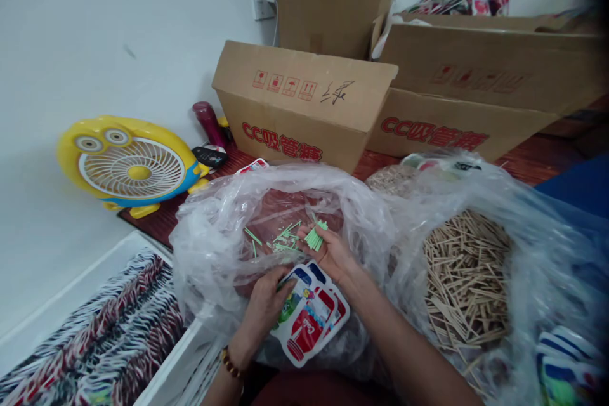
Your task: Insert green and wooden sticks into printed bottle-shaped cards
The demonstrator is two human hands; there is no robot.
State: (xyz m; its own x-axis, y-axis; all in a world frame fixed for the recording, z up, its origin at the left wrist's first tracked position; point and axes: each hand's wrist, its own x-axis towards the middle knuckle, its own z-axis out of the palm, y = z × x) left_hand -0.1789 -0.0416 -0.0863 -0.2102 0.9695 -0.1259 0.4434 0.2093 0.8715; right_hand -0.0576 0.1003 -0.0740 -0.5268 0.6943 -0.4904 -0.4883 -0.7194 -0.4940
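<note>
My right hand is closed round a bundle of thin green candy sticks, held over an opened clear plastic bag. More loose green sticks lie inside that bag on the brown surface. Lower and to the left, my left hand grips the edge of several flat printed packets with cola-bottle pictures, fanned over one another. They lie below the bag's opening, close to my lap. The fingertips of my left hand are partly hidden by the packets.
Right of me, another plastic bag holds many thin tan sticks. A white box at lower left is packed with packets. A yellow fan stands left, near a dark red bottle. Cardboard boxes line the back; more packets lie lower right.
</note>
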